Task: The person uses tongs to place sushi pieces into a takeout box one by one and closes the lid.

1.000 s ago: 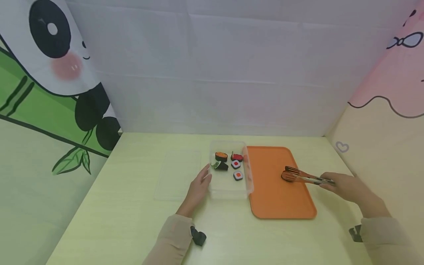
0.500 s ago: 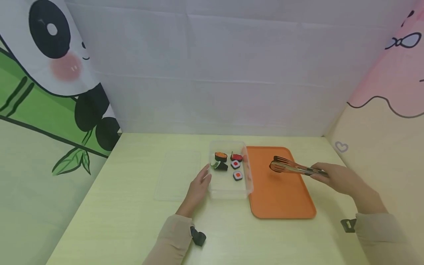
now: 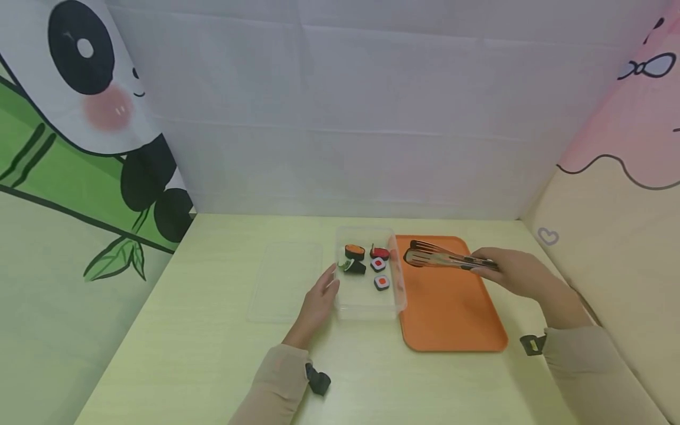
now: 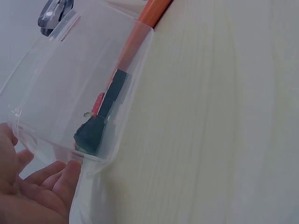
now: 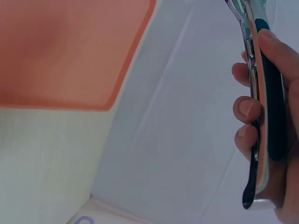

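A clear plastic box (image 3: 366, 298) stands on the table, holding several sushi pieces: an orange-topped one (image 3: 354, 252), a red-topped one (image 3: 379, 252), a dark cone-like one (image 3: 354, 267) with green at its end, and white rolls with red centres (image 3: 381, 283). My left hand (image 3: 317, 301) touches the box's left side with its fingertips, its fingers loosely bent in the left wrist view. Metal serving tongs (image 3: 435, 258) are gripped by my right hand (image 3: 512, 273), their ends above the orange tray near the box. In the right wrist view, fingers and thumb wrap the tongs' dark handle (image 5: 273, 107).
The orange tray (image 3: 451, 319) lies right against the box. A flat clear lid (image 3: 284, 283) lies on the table to the box's left. Behind the table rises a pale cloth wall (image 3: 340, 147), with printed panels at both sides.
My right hand has moved left and away from me, carrying the tongs across the tray toward the box. The left hand, the box and the sushi pieces stay where they were.
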`<control>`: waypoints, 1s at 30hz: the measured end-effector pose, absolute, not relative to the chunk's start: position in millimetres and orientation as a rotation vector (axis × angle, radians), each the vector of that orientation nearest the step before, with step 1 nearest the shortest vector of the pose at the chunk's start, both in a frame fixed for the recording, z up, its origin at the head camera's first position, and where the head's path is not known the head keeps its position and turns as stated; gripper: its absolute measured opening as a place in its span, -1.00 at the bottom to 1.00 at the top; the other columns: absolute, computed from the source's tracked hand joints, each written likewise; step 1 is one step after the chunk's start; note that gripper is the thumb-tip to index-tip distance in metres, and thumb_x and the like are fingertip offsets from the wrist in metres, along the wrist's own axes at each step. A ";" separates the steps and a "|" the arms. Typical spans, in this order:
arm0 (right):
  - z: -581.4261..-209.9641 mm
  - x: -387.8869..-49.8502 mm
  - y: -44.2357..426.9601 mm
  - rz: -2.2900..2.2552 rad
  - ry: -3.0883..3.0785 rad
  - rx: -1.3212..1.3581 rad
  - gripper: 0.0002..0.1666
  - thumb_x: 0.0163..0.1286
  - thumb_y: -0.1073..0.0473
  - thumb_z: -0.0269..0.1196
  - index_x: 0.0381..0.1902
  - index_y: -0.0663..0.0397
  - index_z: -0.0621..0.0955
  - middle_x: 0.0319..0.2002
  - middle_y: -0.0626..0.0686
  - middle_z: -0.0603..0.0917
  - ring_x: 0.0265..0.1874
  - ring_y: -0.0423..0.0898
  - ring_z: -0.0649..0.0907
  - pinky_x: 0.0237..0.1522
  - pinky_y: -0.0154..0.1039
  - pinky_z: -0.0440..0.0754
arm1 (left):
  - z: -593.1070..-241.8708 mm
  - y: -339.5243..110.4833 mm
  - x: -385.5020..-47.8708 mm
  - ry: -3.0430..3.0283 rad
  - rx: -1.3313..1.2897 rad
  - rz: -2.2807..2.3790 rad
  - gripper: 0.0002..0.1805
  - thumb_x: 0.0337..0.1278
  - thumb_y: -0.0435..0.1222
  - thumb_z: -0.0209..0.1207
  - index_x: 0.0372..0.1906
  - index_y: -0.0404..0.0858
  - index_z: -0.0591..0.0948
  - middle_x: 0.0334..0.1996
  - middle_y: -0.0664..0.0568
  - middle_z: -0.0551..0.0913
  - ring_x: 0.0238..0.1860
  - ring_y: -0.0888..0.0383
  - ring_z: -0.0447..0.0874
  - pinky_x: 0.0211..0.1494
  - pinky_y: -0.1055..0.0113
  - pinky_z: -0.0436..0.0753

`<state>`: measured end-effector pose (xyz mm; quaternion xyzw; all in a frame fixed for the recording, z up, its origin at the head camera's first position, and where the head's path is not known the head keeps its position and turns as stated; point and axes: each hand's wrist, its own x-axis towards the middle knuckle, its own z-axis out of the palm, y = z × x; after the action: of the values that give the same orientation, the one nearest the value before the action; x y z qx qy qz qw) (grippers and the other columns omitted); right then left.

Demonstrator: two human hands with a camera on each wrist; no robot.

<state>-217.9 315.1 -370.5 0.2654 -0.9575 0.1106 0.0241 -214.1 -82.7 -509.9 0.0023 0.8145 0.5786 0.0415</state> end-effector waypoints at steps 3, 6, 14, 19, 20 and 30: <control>-370.6 -222.0 305.8 0.349 -2.966 0.827 -0.76 0.40 0.02 0.27 -0.06 -0.03 0.62 -0.35 -0.24 0.60 -0.46 -0.22 0.49 -0.38 -0.13 0.49 | -509.5 -81.8 -214.3 2.489 -0.003 1.768 -0.46 0.52 -0.13 -0.08 0.50 0.00 0.23 0.38 -0.18 0.33 0.32 -0.20 0.33 0.33 -0.11 0.30; -372.4 -227.0 294.1 0.362 -2.972 0.851 -0.77 0.40 0.02 0.26 -0.06 -0.05 0.62 -0.36 -0.26 0.58 -0.47 -0.23 0.49 -0.37 -0.15 0.50 | -509.6 -80.9 -214.8 2.484 -0.014 1.768 -0.46 0.51 -0.11 -0.08 0.50 0.02 0.23 0.39 -0.16 0.32 0.33 -0.18 0.32 0.34 -0.10 0.29; -386.6 -240.4 248.0 0.354 -3.013 0.966 -0.71 0.42 -0.04 0.24 -0.05 -0.02 0.62 -0.30 -0.20 0.62 -0.44 -0.24 0.53 -0.35 -0.14 0.55 | -509.3 -79.4 -214.9 2.507 -0.003 1.765 -0.46 0.51 -0.12 -0.09 0.50 -0.01 0.23 0.38 -0.19 0.33 0.33 -0.18 0.33 0.33 -0.12 0.30; -402.6 -248.2 221.2 0.301 -2.979 1.046 -0.80 0.36 0.01 0.30 -0.16 -0.06 0.60 -0.40 -0.25 0.55 -0.52 -0.27 0.47 -0.44 -0.25 0.49 | -509.0 -79.1 -215.3 2.507 0.002 1.763 -0.46 0.51 -0.11 -0.09 0.51 0.00 0.22 0.38 -0.19 0.33 0.32 -0.18 0.33 0.33 -0.12 0.30; -405.1 -249.4 216.7 0.274 -2.974 1.049 -0.81 0.35 0.01 0.31 -0.17 -0.07 0.60 -0.42 -0.26 0.54 -0.54 -0.27 0.46 -0.46 -0.26 0.48 | -508.7 -79.0 -215.2 2.509 0.001 1.760 -0.46 0.51 -0.10 -0.09 0.51 0.00 0.22 0.38 -0.19 0.32 0.32 -0.19 0.33 0.33 -0.13 0.30; -416.6 -253.4 186.8 0.132 -3.069 1.002 -0.76 0.35 -0.04 0.31 -0.11 -0.13 0.60 -0.49 -0.28 0.49 -0.57 -0.25 0.45 -0.48 -0.23 0.48 | -509.7 -79.5 -214.6 2.500 -0.007 1.762 -0.45 0.51 -0.08 -0.08 0.51 0.02 0.22 0.38 -0.18 0.32 0.33 -0.20 0.31 0.33 -0.15 0.28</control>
<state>-253.4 186.8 -416.6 0.3100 -0.9488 0.0409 -0.0446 -214.6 -79.5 -509.7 -0.0022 0.8167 0.5755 0.0416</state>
